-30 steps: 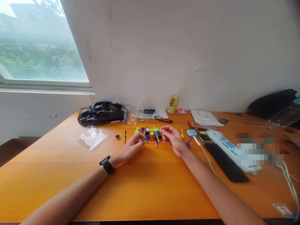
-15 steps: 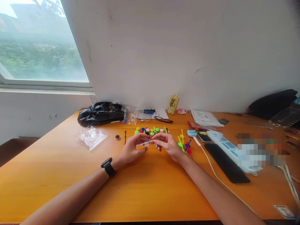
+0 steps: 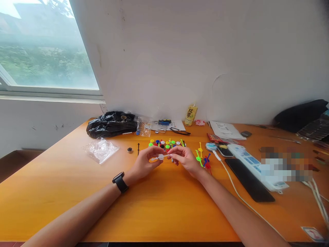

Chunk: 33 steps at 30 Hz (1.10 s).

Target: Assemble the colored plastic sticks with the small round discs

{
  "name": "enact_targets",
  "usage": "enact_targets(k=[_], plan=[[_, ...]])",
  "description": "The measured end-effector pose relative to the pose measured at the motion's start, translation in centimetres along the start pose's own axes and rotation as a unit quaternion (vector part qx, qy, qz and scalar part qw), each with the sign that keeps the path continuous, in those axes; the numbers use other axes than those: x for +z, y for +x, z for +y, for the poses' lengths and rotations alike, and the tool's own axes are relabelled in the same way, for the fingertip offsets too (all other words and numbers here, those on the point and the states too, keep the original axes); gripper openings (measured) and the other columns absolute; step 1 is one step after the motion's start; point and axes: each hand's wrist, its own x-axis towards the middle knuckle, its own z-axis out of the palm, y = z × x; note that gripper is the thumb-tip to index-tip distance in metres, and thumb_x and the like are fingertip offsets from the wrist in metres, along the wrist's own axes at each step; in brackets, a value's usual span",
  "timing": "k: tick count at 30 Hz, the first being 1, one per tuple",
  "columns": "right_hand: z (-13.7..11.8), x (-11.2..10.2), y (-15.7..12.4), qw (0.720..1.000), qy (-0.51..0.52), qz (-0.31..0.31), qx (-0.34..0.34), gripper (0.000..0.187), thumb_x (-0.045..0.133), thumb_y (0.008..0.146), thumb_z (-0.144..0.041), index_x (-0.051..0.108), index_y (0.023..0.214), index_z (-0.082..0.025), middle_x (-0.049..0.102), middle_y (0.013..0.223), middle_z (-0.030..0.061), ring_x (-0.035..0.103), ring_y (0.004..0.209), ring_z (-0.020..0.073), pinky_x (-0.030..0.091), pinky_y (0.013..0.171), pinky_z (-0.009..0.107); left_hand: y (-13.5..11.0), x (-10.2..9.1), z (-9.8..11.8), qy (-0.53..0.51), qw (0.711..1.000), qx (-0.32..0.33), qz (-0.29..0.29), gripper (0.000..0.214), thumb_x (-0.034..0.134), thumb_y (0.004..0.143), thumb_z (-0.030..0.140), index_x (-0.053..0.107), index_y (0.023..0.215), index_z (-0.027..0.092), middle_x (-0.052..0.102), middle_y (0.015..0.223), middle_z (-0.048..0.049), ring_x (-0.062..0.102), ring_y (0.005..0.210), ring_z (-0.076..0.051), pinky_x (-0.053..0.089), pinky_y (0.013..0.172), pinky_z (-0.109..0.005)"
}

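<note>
Between my two hands is a white plastic arrow spinner (image 3: 161, 157) with a round disc at its middle, held just above the table. My left hand (image 3: 147, 160) has thumb and fingers closed around its left part and disc. The fingertips of my right hand (image 3: 183, 157) pinch its right end. Behind the hands lie several small coloured discs (image 3: 167, 146) and arrows, partly covered by my fingers. A black arrow (image 3: 138, 149) lies left of them, with a black round piece (image 3: 130, 150) beside it. On the right are finished-looking spinners, among them a yellow one (image 3: 200, 149) and a green one (image 3: 198, 158).
Left stand a black plastic bag (image 3: 111, 124) and a clear bag (image 3: 100, 151). Glasses (image 3: 180, 131), a screwdriver (image 3: 164, 121) and a yellow bottle (image 3: 190, 115) are at the back. To the right lie a white power strip (image 3: 252, 164), a black phone (image 3: 249, 180) and a white cable (image 3: 232, 183).
The white arrow spinner has been turned between my fingers, so its disc now faces me more. Both hands remain in nearly the same place; the view has shifted slightly.
</note>
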Motion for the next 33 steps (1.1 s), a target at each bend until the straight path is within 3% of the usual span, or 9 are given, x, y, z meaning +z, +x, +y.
enact_targets(k=[7,11,15,18,20,23,28,33], plan=[[0.2,0.3,-0.2,0.994,-0.089,0.015,-0.06,0.02,0.076,0.087,-0.04,0.077,0.092,-0.021,0.074,0.082,0.0044,0.058,0.063,0.0151,0.046,0.06,0.029,0.1,-0.3,-0.4,-0.035,0.998,-0.041,0.018,0.032,0.082,0.088,0.042,0.075,0.105,0.015,0.079,0.11,-0.0125,0.075,0.103,-0.025,0.061,0.098,-0.041],[0.8,0.4,-0.3,0.977,-0.173,0.046,-0.114,0.019,0.071,0.093,-0.041,0.078,0.098,-0.023,0.074,0.086,0.005,0.062,0.07,0.0184,0.048,0.064,0.031,0.1,-0.3,-0.1,-0.01,0.998,-0.053,0.031,0.033,0.08,0.089,0.044,0.077,0.105,0.015,0.08,0.107,-0.012,0.075,0.1,-0.025,0.061,0.095,-0.04],[0.9,0.5,-0.5,0.961,-0.226,0.06,-0.145,0.019,0.067,0.097,-0.04,0.077,0.099,-0.024,0.073,0.081,0.0037,0.059,0.064,0.0181,0.045,0.061,0.031,-0.1,-0.1,0.4,0.004,0.999,-0.042,0.023,0.033,0.081,0.088,0.04,0.079,0.108,0.015,0.08,0.11,-0.0124,0.075,0.104,-0.027,0.06,0.099,-0.041],[0.8,0.5,-0.7,0.945,-0.274,0.056,-0.169,0.018,0.063,0.1,-0.038,0.077,0.102,-0.026,0.073,0.08,0.0033,0.059,0.062,0.0187,0.046,0.062,0.033,-0.2,-0.1,0.2,0.013,0.998,-0.037,0.042,0.031,0.078,0.091,0.04,0.079,0.11,0.015,0.08,0.112,-0.0128,0.075,0.106,-0.027,0.061,0.099,-0.041],[0.8,0.5,-0.8,0.934,-0.3,0.041,-0.19,0.019,0.061,0.101,-0.036,0.077,0.106,-0.027,0.077,0.089,0.0046,0.062,0.067,0.0201,0.049,0.067,0.035,-0.2,-0.2,-0.1,0.022,0.998,-0.029,0.057,0.03,0.078,0.091,0.04,0.079,0.109,0.016,0.08,0.114,-0.0122,0.076,0.106,-0.028,0.061,0.099,-0.041],[1.0,0.5,-0.8,0.928,-0.306,0.025,-0.212,0.02,0.058,0.103,-0.034,0.076,0.11,-0.028,0.079,0.103,0.0059,0.068,0.075,0.0223,0.052,0.074,0.037,-0.1,-0.4,-0.2,0.045,0.997,-0.017,0.067,0.028,0.079,0.09,0.04,0.08,0.107,0.017,0.081,0.11,-0.0114,0.077,0.103,-0.028,0.063,0.095,-0.041],[1.0,0.4,-0.8,0.926,-0.307,0.02,-0.22,0.02,0.056,0.104,-0.033,0.074,0.111,-0.029,0.078,0.104,0.006,0.07,0.083,0.0239,0.054,0.08,0.038,0.1,-0.6,0.3,0.094,0.995,0.005,0.046,0.024,0.076,0.092,0.039,0.081,0.103,0.018,0.082,0.103,-0.0116,0.077,0.097,-0.027,0.063,0.09,-0.041],[0.7,0.4,-0.8,0.923,-0.309,0.018,-0.226,0.02,0.053,0.106,-0.032,0.072,0.111,-0.029,0.074,0.101,0.0067,0.069,0.09,0.0247,0.053,0.085,0.038,0.1,-0.6,0.8,0.0,0.999,-0.018,0.029,0.035,0.077,0.092,0.041,0.077,0.117,0.017,0.08,0.111,-0.0122,0.076,0.102,-0.026,0.062,0.096,-0.042]])
